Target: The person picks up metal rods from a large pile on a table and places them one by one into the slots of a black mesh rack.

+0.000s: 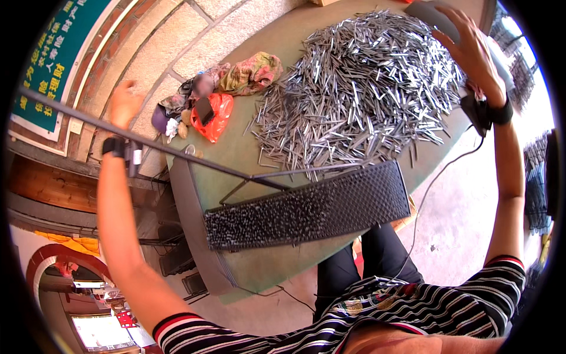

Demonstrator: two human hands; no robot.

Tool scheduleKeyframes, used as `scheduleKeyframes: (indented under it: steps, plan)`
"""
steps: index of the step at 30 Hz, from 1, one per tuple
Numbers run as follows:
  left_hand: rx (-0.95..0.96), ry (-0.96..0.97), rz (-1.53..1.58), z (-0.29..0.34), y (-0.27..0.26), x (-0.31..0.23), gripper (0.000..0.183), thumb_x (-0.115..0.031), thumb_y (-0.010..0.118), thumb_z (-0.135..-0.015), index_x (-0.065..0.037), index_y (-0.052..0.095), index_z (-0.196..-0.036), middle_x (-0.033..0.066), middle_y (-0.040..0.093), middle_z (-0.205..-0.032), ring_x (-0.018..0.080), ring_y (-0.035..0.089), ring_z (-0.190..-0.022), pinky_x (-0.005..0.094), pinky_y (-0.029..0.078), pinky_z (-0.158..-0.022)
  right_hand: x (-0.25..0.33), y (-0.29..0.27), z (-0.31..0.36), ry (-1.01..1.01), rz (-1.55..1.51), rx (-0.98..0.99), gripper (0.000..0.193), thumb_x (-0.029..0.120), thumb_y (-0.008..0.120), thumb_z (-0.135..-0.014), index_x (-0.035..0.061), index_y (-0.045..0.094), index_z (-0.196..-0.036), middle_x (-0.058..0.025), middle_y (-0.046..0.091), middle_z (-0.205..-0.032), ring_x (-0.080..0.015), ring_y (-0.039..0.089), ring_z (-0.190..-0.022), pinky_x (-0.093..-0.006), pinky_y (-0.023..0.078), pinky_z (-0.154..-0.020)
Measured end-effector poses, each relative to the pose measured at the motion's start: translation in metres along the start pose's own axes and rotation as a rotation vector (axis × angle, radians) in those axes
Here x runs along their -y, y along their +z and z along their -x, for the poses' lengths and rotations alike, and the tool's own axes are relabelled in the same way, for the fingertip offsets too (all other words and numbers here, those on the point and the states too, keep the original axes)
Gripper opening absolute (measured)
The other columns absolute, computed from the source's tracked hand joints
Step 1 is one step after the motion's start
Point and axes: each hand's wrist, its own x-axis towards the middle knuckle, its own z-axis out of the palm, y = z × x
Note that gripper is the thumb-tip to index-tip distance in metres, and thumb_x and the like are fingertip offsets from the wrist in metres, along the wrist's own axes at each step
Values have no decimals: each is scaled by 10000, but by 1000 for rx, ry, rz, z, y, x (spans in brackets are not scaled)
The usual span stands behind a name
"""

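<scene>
My left hand (125, 103) is raised at the left, in front of the stone wall and beyond a long dark rod. Its fingers look curled; whether anything is inside them is hidden. At the upper right, my right hand (469, 50) is lifted with fingers spread and holds nothing visible, close to a grey rounded object (500, 62). Between my arms stands a long black panel with a mesh-like surface (306, 203), dotted white over its left part and joined to the dark rod (177, 148). Behind it lies a big heap of thin metal strips (365, 88).
A red plastic bag (219, 118) with a dark flat object on it lies beside crumpled patterned cloth (253, 74) at the table's far left. The green tabletop (236, 168) has a curved edge. A thin cable (424, 206) hangs from my right wrist device. Stacked dark metalwork (535, 194) stands right.
</scene>
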Motion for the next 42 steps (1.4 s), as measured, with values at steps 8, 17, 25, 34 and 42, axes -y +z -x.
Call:
scheduleKeyframes:
  steps: [8,17,25,34,42]
  plan:
    - [604,316,139,-10,209,-166,683,-286,726,-655,-29,483,-1239,242,497,-1231,334,472,-1163,396,403,-955,6,174,-106,119,-312,410,697,566,586,-765,12,526,-1184,-226,541,-1179,-348,524,-1091,-392,391,-958]
    - [850,160,205,17,319,-185,832,-431,630,-769,55,285,-1349,282,345,-1340,377,308,-1276,372,289,-1043,207,374,-98,-190,-453,1006,818,633,558,-756,-75,500,-1162,-267,472,-1176,-371,441,-1138,-503,387,-921]
    - [589,160,399,32,354,-191,755,-325,703,-715,85,389,-1266,272,467,-1179,379,446,-1143,391,386,-950,246,443,-98,-272,-423,1108,912,762,383,-747,-19,499,-1204,-223,444,-1251,-343,369,-1224,-529,299,-958]
    - [622,137,558,31,335,-208,528,-200,750,-621,28,565,-1060,209,607,-991,334,584,-940,381,463,-817,252,443,-93,-418,-453,1201,749,640,384,-815,112,390,-1345,-231,335,-1340,-401,285,-1274,-511,255,-1032]
    - [650,154,700,61,323,-200,582,-208,776,-592,31,564,-1078,148,619,-844,256,597,-767,339,483,-701,255,420,-74,-551,-592,1150,678,577,419,-838,127,389,-1344,-216,427,-1210,-373,375,-1189,-494,287,-989]
